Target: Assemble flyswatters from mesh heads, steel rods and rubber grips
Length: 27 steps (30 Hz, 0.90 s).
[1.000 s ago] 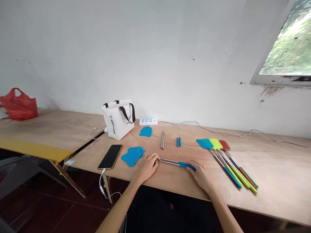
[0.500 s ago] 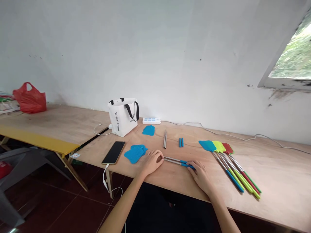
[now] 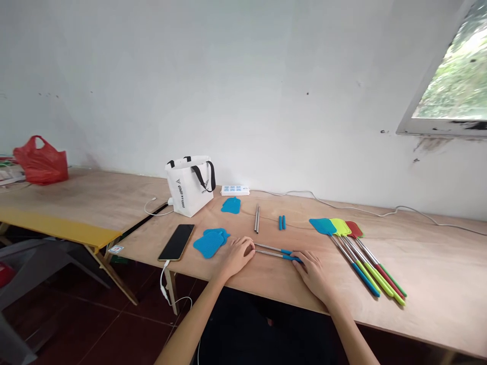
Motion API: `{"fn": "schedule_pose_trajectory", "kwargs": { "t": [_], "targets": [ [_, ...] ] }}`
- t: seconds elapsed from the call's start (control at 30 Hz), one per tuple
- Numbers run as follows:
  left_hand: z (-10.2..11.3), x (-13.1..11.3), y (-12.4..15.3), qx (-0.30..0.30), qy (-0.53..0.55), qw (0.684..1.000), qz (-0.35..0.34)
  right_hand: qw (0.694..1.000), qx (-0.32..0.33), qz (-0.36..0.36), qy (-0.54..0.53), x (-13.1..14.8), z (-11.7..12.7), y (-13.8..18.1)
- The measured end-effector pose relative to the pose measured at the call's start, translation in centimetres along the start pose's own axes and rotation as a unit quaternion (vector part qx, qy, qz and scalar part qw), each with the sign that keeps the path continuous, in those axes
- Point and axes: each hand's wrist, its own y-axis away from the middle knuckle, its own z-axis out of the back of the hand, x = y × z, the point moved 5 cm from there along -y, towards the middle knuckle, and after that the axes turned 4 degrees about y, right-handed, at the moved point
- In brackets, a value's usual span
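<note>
Two slim metal fly swatter rods [image 3: 271, 254] with blue grips lie side by side on the wooden table, between my hands. My left hand [image 3: 236, 257] rests on the table with its fingers curled around the rods' left ends. At the other end, my right hand [image 3: 312, 274] has its fingers closed over the blue grips, partly hiding them. Close to my left hand lie overlapping blue swatter heads [image 3: 209, 244]. Farther back are another blue head [image 3: 231, 205], two bare metal tubes [image 3: 257, 219] and two short blue grip sleeves [image 3: 282, 222].
Several complete fly swatters [image 3: 363, 263] in blue, yellow-green, red and green lie fanned at right. A phone [image 3: 177, 242] on a white cable lies left. Behind stand a white bag [image 3: 190, 190] and a power strip [image 3: 235, 190]. A red bag [image 3: 41, 161] sits on another table.
The head view has turned slightly to the right. Both hands stay at the two ends of the rods, and the things on the table keep their places.
</note>
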Motion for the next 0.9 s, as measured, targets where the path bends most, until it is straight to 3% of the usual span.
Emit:
{"fn": "schedule_pose_trajectory", "kwargs": {
  "t": [0.9],
  "targets": [
    [-0.63,0.78,0.35,-0.013,-0.007,1.000,0.001,1.000,0.005,-0.006,0.000,0.75,0.55,0.11]
  ]
}}
